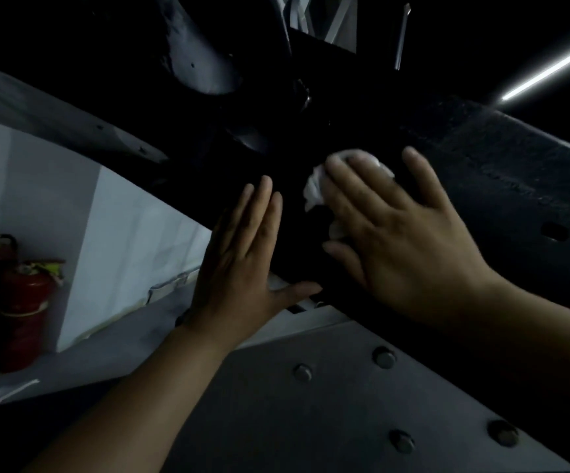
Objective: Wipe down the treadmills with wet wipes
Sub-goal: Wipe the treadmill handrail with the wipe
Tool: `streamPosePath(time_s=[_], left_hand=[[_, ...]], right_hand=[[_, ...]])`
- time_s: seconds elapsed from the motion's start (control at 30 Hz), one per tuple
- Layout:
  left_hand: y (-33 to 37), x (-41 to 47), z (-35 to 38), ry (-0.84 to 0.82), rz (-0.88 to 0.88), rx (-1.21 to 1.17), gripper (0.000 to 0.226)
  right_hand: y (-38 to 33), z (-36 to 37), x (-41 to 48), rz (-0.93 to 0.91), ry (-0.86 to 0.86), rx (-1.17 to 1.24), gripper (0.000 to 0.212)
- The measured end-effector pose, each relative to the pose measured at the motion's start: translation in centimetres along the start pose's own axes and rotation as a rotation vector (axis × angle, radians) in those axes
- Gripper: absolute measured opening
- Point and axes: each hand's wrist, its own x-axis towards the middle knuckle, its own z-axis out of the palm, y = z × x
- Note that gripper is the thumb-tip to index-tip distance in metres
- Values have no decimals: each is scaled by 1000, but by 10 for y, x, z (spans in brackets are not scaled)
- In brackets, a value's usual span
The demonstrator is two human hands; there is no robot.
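Observation:
A black treadmill part (481, 158) runs diagonally across the dim view. My right hand (403, 233) lies flat on it with fingers spread, pressing a crumpled white wet wipe (314, 186) against the surface; most of the wipe is hidden under the palm. My left hand (242, 254) rests flat beside it on the same black surface, fingers straight and together, holding nothing.
Two red fire extinguishers (21, 302) stand at the left against a white wall (123, 233). A grey panel with round bolt heads (311, 387) lies below the hands. A bright light strip (549, 66) shows at the upper right.

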Motion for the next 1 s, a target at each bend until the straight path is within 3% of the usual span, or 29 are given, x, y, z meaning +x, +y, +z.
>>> streamPosePath(time_s=[0.07,0.13,0.23,0.37,0.53,0.7,0.87,1.0], left_hand=[[-2,-4,1,-5,10,5,105],[-5,-10,2,-1,20,25,106],[-1,-16,4,-2,14,22,108],[21,-13,11,-4,82,29,104],[41,-16,13,-16,163,-16,91],[81,-12,15,-84,230,-70,85],[93,-17,21,-95,254,-76,83],[117,-25,27,-110,315,-70,85]], right_hand=[[-27,3,9,-18,-8,34,70],[-55,21,-20,-211,-102,-2,70],[-40,32,-63,-337,-105,-60,65],[-25,18,-52,-53,-25,4,67],[-30,33,-127,-173,-94,-14,62],[-4,19,-128,233,-18,20,71],[-25,39,-203,42,-94,36,68],[-1,31,-200,344,-30,68,66]])
